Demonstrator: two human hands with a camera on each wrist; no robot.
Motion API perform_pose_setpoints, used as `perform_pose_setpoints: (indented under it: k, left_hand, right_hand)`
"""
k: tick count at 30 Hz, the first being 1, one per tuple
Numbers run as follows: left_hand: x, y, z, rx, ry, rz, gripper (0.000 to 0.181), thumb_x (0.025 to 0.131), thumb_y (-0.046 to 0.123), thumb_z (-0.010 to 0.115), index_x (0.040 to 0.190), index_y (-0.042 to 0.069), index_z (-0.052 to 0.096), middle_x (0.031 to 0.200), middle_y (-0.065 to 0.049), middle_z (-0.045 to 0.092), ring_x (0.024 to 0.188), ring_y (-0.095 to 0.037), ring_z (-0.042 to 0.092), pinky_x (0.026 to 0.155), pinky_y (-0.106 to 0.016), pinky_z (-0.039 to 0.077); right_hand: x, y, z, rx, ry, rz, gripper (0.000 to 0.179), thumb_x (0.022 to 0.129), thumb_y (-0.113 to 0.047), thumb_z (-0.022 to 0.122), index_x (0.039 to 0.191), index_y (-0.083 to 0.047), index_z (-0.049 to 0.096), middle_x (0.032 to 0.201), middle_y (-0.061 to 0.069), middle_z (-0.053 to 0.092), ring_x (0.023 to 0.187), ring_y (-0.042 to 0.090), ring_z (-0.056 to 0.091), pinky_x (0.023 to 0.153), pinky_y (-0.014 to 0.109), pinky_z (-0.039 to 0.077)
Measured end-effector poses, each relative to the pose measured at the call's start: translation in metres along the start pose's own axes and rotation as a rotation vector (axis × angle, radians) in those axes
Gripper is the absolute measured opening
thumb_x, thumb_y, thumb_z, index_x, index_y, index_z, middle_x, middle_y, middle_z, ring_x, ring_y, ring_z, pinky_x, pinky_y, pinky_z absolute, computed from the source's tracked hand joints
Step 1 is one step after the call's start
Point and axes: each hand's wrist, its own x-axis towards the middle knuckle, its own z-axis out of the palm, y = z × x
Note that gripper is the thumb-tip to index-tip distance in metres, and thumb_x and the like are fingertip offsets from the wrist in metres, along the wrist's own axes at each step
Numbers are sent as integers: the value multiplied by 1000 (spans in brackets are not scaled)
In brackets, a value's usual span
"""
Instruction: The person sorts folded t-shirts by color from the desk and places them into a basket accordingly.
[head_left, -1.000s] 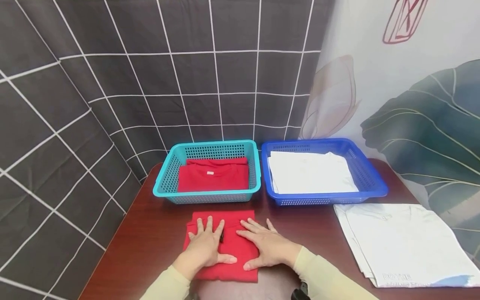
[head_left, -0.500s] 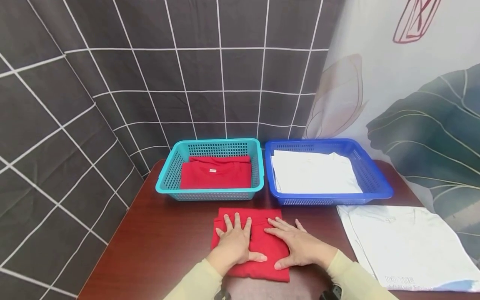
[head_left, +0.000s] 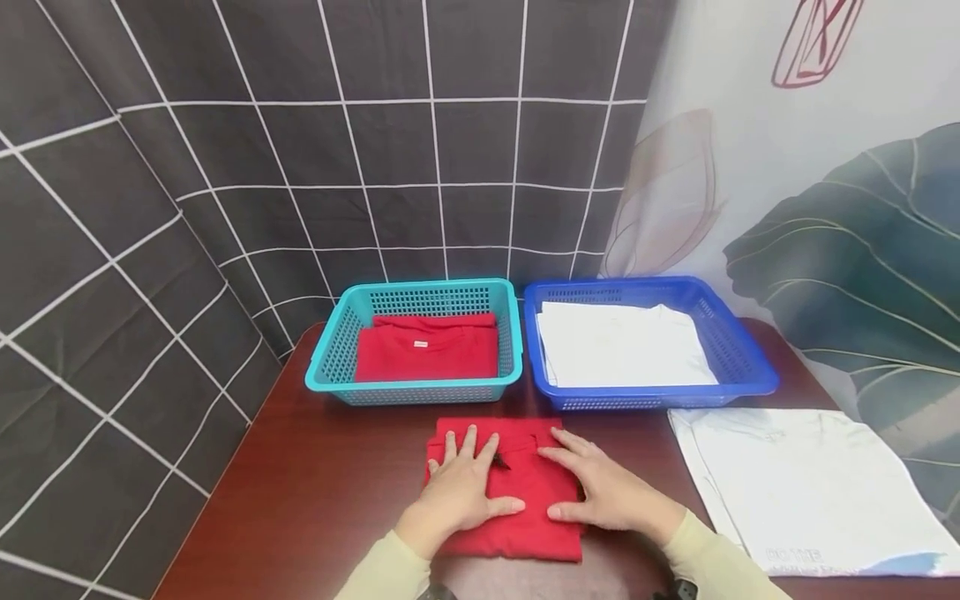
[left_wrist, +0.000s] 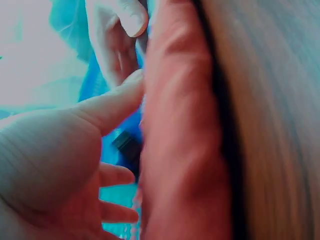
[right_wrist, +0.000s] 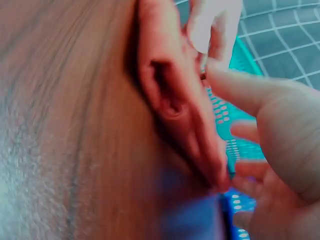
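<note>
Right, there lay the folded red shirt (head_left: 536,533) on the desk (head_left: 300,500), toward six o'clock in the head view! The left hand (head_left: 453,493) rested on its nine o'clock half, the right hand (head_left: 609,492) on its three o'clock half, each grip spread. From the shirt, a teal basket (head_left: 412,386) sat at eleven, a blue basket (head_left: 645,391) around half past one, another shirt, white (head_left: 817,483), at three.

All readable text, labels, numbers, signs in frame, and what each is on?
"DO THE" (faint): front white shirt; line below unreadable.
Neck label, red shirt in teal basket: too small.
Dark mark, front red shirt: unreadable.
X-like strokes, white curtain: part of a drawing.
</note>
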Motion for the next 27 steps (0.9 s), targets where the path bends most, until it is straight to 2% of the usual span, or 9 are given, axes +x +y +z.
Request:
perform_pose_setpoints:
  k: [3, 5, 7, 10, 13, 17, 20, 23, 27]
  left_hand:
    - [-8, -16, -9, -71, 100, 7, 95, 72, 64, 71, 148, 16, 40, 151, -22, 30, 136, -49, 26, 99, -68, 32]
    - [-15, -26, -14, -89, 165, -24, 90, 74, 60, 71, 146, 14, 42, 147, -25, 35, 130, -48, 35, 97, -64, 38]
    - [-21, -34, -18, -92, 209, -71, 87, 75, 56, 73, 144, 11, 45, 141, -27, 42, 124, -47, 43, 92, -61, 44]
    - [-28, -42, -20, -105, 220, -121, 83, 75, 51, 75, 141, 9, 48, 130, -24, 53, 114, -43, 52, 87, -57, 49]
    - [-31, -47, -19, -181, 199, -88, 76, 78, 48, 74, 138, 8, 51, 124, -19, 58, 112, -38, 55, 89, -54, 49]
    - [-32, -49, -17, -457, 140, -32, 68, 83, 44, 71, 137, 7, 52, 130, -18, 55, 120, -39, 50, 96, -54, 44]
    - [-32, -50, -15, -736, 90, -67, 66, 84, 37, 72, 138, 6, 50, 136, -20, 48, 124, -40, 44, 97, -53, 43]
    - [-29, -51, -11, -989, 39, -95, 65, 86, 28, 72, 140, 3, 46, 138, -22, 43, 117, -34, 50, 94, -46, 48]
    - [-26, -52, -7, -1153, -28, -86, 61, 89, 20, 69, 142, 3, 43, 134, -21, 46, 99, -23, 61, 85, -36, 52]
  right_hand:
    - [-4, -2, -6, 14, 128, 83, 67, 82, -49, 72, 133, -8, 56, 136, 16, 51, 123, 33, 50, 97, 49, 44]
    - [-7, -2, -11, 71, 168, 141, 61, 83, -44, 72, 129, -6, 58, 124, 12, 60, 109, 25, 60, 89, 41, 50]
    - [-8, -1, -13, 159, 166, 183, 56, 85, -39, 72, 127, -4, 58, 113, 9, 64, 93, 17, 64, 78, 33, 53]
    - [-9, 0, -13, 330, 126, 234, 53, 86, -33, 72, 126, -2, 57, 107, 11, 65, 79, 11, 64, 62, 26, 52]
    - [-7, -2, -10, 502, 85, 269, 53, 87, -28, 72, 127, 2, 55, 107, 16, 64, 74, 15, 63, 57, 30, 53]
    - [-3, -3, -5, 792, 35, 332, 54, 89, -20, 69, 132, 5, 48, 108, 17, 60, 81, 23, 63, 66, 36, 56]
    - [0, -3, 0, 975, 6, 386, 55, 90, -16, 68, 136, 4, 45, 99, 14, 58, 83, 22, 61, 68, 36, 56]
    - [3, -2, 5, 1029, -27, 395, 54, 91, -17, 67, 137, 1, 45, 85, 8, 56, 72, 17, 55, 60, 29, 50]
    - [6, -4, 12, 979, -20, 354, 53, 89, -18, 69, 134, 0, 49, 83, 6, 59, 69, 17, 55, 60, 26, 47]
